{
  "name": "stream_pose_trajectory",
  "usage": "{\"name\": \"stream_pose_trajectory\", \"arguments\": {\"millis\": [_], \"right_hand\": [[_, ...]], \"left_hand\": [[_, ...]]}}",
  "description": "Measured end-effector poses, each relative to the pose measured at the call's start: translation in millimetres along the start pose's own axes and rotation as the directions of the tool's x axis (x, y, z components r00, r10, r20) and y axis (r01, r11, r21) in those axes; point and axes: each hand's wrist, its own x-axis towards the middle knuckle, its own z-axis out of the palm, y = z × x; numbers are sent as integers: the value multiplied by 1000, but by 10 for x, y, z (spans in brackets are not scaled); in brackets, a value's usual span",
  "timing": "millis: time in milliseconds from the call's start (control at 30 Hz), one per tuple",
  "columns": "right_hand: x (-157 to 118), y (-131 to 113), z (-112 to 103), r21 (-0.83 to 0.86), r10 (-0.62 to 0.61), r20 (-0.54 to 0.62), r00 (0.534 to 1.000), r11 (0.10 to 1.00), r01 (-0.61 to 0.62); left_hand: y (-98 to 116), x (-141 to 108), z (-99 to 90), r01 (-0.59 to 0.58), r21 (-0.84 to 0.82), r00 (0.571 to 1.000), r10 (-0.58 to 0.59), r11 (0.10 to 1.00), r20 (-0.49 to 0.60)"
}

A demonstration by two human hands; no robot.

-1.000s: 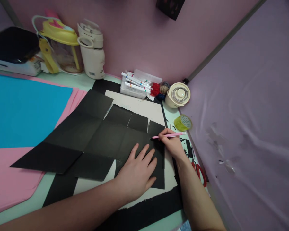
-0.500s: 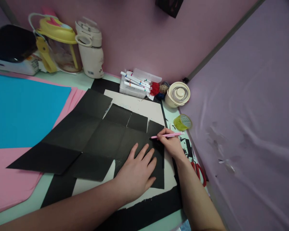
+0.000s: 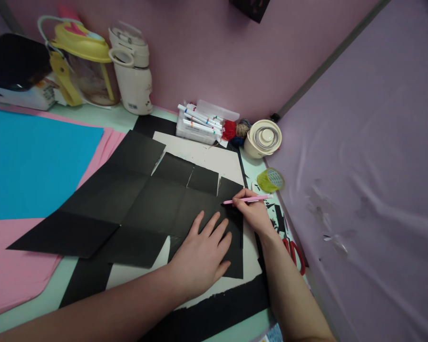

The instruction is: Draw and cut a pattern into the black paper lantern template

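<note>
Right hand [image 3: 252,212] is pinching a pink pen [image 3: 250,200] over creased black paper [image 3: 157,202]
The left hand [image 3: 199,259] is lying palm-down on it, fingers spread, grasping nothing, while the pen is slanting left from the right hand's fingertips, its tip probably touching the paper

A white flip-top bottle [image 3: 133,90] and marker case [image 3: 199,133] bar the back edge of the tabletop [image 3: 60,280]; a tape roll [image 3: 266,180] and red-handled scissors [image 3: 299,254] hem the right hand [image 3: 252,211] along the right edge. Above the flat blue sheet [image 3: 39,164], passage is free.
</note>
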Motion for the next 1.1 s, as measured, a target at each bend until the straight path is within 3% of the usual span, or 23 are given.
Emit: {"name": "stream_pose_trajectory", "arguments": {"millis": [1100], "right_hand": [[0, -17, -8, 39, -2, -4, 1000, 999, 2]], "left_hand": [[4, -4, -13, 10, -14, 1000, -10, 1000, 12]]}}
